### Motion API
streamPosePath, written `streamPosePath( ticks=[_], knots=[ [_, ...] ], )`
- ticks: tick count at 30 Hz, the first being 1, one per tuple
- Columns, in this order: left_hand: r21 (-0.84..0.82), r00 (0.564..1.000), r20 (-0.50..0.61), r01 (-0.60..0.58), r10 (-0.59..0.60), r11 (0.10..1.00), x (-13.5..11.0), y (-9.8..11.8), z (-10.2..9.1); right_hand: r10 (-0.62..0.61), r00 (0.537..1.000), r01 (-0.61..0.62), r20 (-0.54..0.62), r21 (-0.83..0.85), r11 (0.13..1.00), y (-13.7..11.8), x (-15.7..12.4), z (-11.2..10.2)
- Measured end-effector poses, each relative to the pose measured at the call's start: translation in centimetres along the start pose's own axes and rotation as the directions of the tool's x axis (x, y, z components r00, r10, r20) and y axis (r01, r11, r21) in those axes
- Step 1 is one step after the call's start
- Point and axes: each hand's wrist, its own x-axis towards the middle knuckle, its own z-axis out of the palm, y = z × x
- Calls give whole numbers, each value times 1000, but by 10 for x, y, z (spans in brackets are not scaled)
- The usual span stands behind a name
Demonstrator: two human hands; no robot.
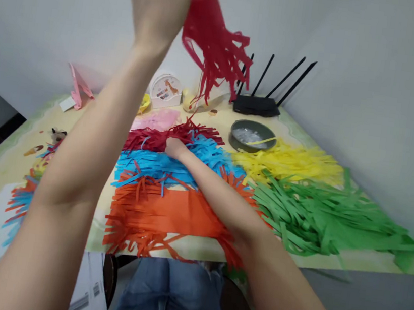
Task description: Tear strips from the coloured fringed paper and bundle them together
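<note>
My left hand [156, 1] is raised high near the top of the view, closed on a red fringed paper sheet [214, 44] whose cut strips hang down and to the right. My right hand [174, 148] reaches far across the table and rests, fingers curled, on the blue fringed paper [152, 165], right beside the dark red fringed paper [163, 136]. What its fingers hold, if anything, is hidden. My right forearm lies over the orange fringed paper [153, 214].
Yellow [290, 161] and green [317, 210] fringed papers cover the table's right side. A grey round bowl [252, 135], a black router [256, 103], a small white clock [165, 91] and a pink stand [78, 87] sit at the back. Loose scraps [20, 201] lie at left.
</note>
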Motion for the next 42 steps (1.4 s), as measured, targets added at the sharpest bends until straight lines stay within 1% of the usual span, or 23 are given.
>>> streamPosePath(
  ticks=[1,3,4,5,6,7,8,9,10,11,12,13,15,17,20,23,26,28,31,34,38,40,42],
  knots=[
    [-25,1000,-27,-8,8,1000,-11,-11,-14,6,999,-6,35,-20,1000,-1,15,-6],
    [-79,998,-47,-37,33,996,-51,-31,-42,18,994,-11,110,-60,998,-5,30,-17],
    [-87,1000,-20,-21,19,996,-77,-38,-56,19,991,-8,136,-76,997,-7,26,-24],
    [-87,997,69,-10,16,996,-104,-44,-68,18,988,-4,155,-89,996,-9,16,-31],
    [-79,994,111,8,1,997,-130,-47,-78,9,989,4,149,-92,996,-12,1,-39],
    [-69,986,165,17,-6,997,-154,-48,-86,-1,993,11,115,-86,996,-16,-16,-49],
    [-57,978,210,18,-5,998,-175,-47,-94,-16,999,18,37,-69,997,-21,-34,-58],
    [-41,968,249,9,1,999,-193,-45,-100,-44,993,40,-106,-38,998,-26,-48,-68],
    [-26,957,289,-7,14,1000,-208,-41,-106,-80,967,75,-241,-27,997,-31,-59,-76],
    [-11,945,325,-26,28,1000,-220,-36,-111,-130,931,127,-340,-31,991,-36,-65,-81],
    [-2,933,357,-44,41,999,-229,-31,-116,-185,898,183,-400,-44,982,-41,-66,-84],
    [-2,921,385,-58,55,998,-236,-27,-121,-239,881,234,-408,-63,970,-44,-63,-83],
    [-27,901,427,-72,77,997,-247,-19,-132,-308,885,303,-350,-71,950,-47,-54,-75],
    [-65,890,448,-64,86,996,-254,-16,-143,-311,894,313,-322,-45,949,-46,-47,-66],
    [-159,891,451,20,55,987,-259,-17,-154,-285,879,311,-381,6,950,-45,-51,-63],
    [-329,860,509,169,24,929,-258,-17,-159,-268,878,333,-396,103,937,-48,-65,-77],
    [-399,801,598,275,20,875,-253,-15,-159,-258,881,360,-396,209,909,-51,-76,-96],
    [-447,781,624,340,15,828,-250,-13,-160,-257,878,376,-404,249,893,-50,-82,-106],
    [-542,792,610,412,5,733,-249,-11,-164,-257,889,388,-380,324,863,-46,-90,-111],
    [-574,818,576,405,-1,711,-250,-7,-167,-204,912,365,-355,478,799,-43,-99,-109],
    [-589,794,605,399,56,703,-253,-2,-166,-108,950,285,-292,675,680,-41,-110,-103],
    [-604,785,617,425,59,674,-254,0,-167,-80,946,283,-315,678,678,-39,-115,-101],
    [-616,771,635,472,43,630,-256,1,-168,-73,929,305,-363,640,706,-36,-119,-101]
  ],
)
